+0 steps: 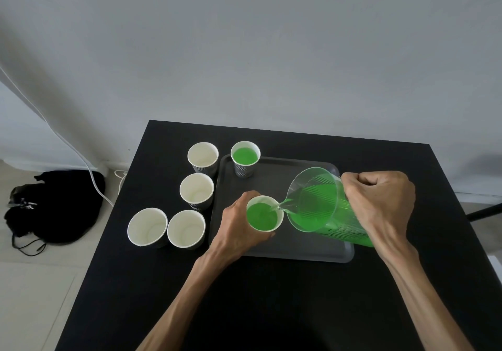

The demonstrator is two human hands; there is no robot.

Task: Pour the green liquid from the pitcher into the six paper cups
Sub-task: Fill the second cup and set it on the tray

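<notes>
Both forearms bare, entering from near edge and reaching fwd toward the far side. Left hand (239,223): palm turned right, fingers and thumb curled round the side of a cup (264,213), thumb on the near side, fingertips hidden behind the far rim. Wrist roughly straight, forearm angled in from near-left. Right hand (380,201): closed in a tight fist on the handle of a pitcher (320,204), knuckles up, back of hand toward camera. Handle itself hidden in the fist. Wrist rolled left, tipping it. Forearm runs in from near-right. Hands apart, not touching.
</notes>
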